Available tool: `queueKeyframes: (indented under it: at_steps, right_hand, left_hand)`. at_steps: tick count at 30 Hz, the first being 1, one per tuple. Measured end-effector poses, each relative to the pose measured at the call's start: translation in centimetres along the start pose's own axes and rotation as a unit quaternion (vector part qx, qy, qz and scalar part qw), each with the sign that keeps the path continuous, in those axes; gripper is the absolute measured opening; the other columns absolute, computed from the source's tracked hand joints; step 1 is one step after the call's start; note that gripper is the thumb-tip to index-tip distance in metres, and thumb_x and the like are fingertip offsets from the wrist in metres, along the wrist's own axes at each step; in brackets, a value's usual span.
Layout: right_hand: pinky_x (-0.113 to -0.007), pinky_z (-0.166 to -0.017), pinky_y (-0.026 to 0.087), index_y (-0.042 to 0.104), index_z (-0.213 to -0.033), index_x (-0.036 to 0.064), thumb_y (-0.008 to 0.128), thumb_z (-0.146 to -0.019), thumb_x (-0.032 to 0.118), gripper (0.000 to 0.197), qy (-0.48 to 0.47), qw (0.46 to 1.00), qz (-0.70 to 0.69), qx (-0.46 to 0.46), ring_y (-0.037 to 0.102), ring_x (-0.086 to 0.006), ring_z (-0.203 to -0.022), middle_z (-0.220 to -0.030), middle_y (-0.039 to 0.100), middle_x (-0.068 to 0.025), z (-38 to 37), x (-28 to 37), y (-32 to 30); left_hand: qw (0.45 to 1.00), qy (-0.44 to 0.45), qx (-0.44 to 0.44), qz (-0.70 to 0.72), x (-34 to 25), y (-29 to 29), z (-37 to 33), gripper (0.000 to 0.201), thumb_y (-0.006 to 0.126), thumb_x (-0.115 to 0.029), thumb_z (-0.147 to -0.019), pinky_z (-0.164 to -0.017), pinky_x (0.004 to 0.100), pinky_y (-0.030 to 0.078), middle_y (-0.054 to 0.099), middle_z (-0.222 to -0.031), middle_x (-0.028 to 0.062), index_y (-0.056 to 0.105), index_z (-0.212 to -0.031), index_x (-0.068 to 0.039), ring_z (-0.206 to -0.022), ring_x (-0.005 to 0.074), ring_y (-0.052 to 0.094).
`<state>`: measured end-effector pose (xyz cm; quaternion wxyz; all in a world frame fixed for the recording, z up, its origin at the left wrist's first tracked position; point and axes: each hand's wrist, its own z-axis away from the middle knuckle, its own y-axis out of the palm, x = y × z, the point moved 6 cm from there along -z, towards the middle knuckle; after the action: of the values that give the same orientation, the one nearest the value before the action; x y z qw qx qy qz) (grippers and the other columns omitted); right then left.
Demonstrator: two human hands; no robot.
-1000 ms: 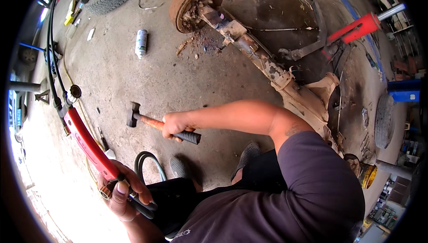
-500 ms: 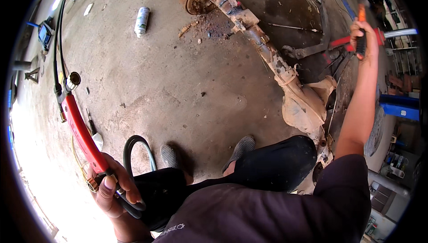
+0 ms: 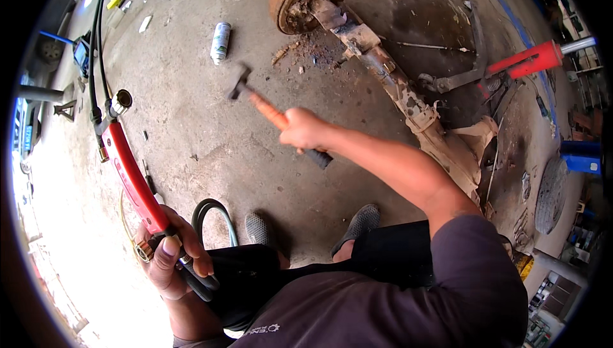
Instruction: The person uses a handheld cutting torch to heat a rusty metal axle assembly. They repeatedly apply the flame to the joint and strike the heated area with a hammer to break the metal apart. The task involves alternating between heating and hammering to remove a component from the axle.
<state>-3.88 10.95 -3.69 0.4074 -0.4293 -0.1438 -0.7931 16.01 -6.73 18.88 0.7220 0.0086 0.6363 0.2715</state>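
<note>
At the lower left my left hand (image 3: 171,265) is wrapped round the base of a red-handled gas torch (image 3: 132,179). Brass knobs stick out at both ends of its handle, and two long dark tubes run up from its top. My right hand (image 3: 305,129) is closed on the handle of a hammer (image 3: 269,110), orange with a black end. The hammer head, slightly blurred, is up and to the left above the concrete floor, apart from the torch. To the right of it lies a rusty vehicle axle (image 3: 389,72) with a round brake drum (image 3: 276,9) at its far end.
A spray can (image 3: 220,43) lies on the floor beyond the hammer. Loose rust flakes (image 3: 300,60) are scattered by the drum. A red jack-like tool (image 3: 529,60) is at the right. Tyres lie at the far left and right. A dark hose (image 3: 199,214) loops beside my left foot.
My right hand has swung the hammer from the upper right, over the axle, to the middle of the view. The left hand keeps its hold on the torch.
</note>
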Motion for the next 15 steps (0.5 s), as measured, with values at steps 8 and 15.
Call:
queueKeyframes:
  at_steps: [8,15]
  right_hand:
    - [-0.038,-0.044,0.048,0.066,-0.073,-0.0096,0.069,-0.065,0.0,0.012,0.097,0.954,-0.064,0.275,0.059,-0.0229,-0.047,-0.066,0.064,-0.0176,-3.7,-5.6,21.8]
    - [-0.028,-0.043,0.046,0.06,-0.097,-0.0048,0.065,-0.075,-0.002,0.024,0.126,0.991,-0.011,-0.052,0.058,-0.0123,-0.05,-0.069,0.062,-0.0065,7.7,-0.3,-20.3]
  left_hand:
    - [1.0,-0.023,0.012,0.003,-0.1,1.7,2.3,0.044,0.077,-0.02,-0.087,-0.039,0.0323,0.054,0.059,-0.064,0.0186,0.048,-0.101,0.01,-0.043,0.0244,0.061]
    - [0.999,-0.048,-0.005,0.024,-0.6,-1.8,1.9,0.042,0.076,-0.02,-0.088,-0.039,0.0315,0.054,0.059,-0.063,0.0188,0.049,-0.097,0.01,-0.043,0.023,0.06]
